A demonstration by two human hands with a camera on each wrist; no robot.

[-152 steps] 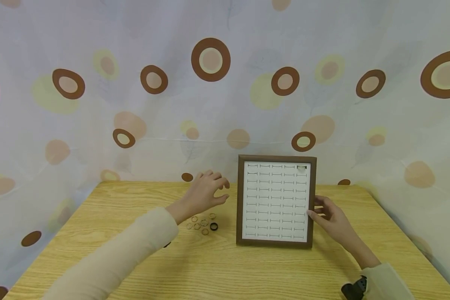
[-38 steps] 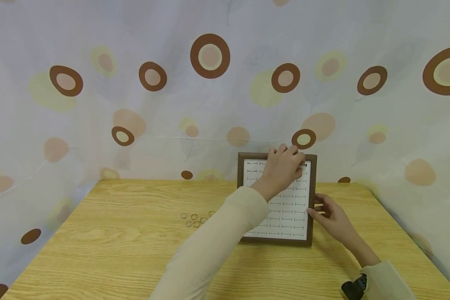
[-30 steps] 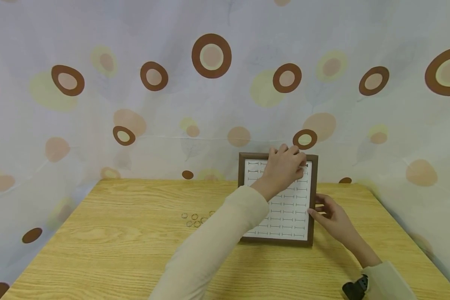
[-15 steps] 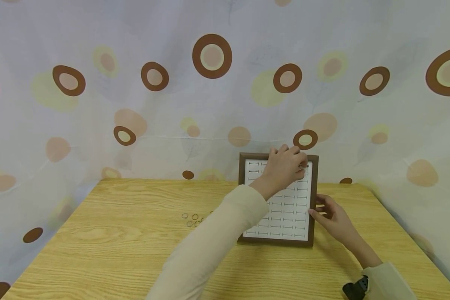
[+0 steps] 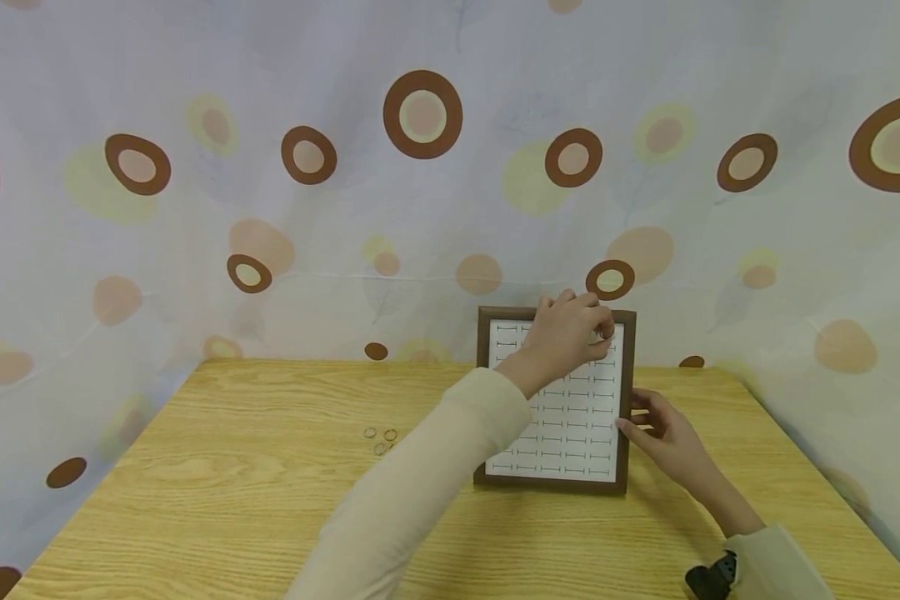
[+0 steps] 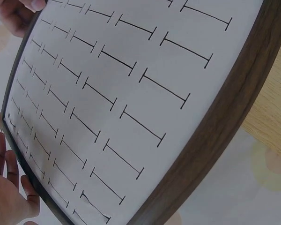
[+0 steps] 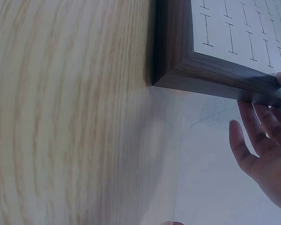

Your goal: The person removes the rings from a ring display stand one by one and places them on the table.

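A brown-framed ring display board (image 5: 551, 408), its white face lined with rows of slots, stands upright on the table. My left hand (image 5: 566, 333) reaches across its front to the top right slot, thumb and index finger pinching a small dark-looking ring (image 5: 606, 335), mostly covered by the fingers. In the left wrist view the left hand (image 6: 11, 187) is at the frame's edge, fingertips right by the corner slot. My right hand (image 5: 663, 437) grips the frame's right side, thumb on the front and fingers behind, as the right hand (image 7: 267, 145) also shows in its wrist view.
Several thin rings (image 5: 371, 433) lie on the wooden table (image 5: 270, 467) left of the board, some of the group hidden behind the left sleeve (image 5: 412, 500). A patterned curtain (image 5: 420, 208) hangs behind the table.
The left hand came from above the loose rings to the board's top right slot, where a ring sat earlier. Lately its fingers shifted slightly there. The right hand keeps its grip.
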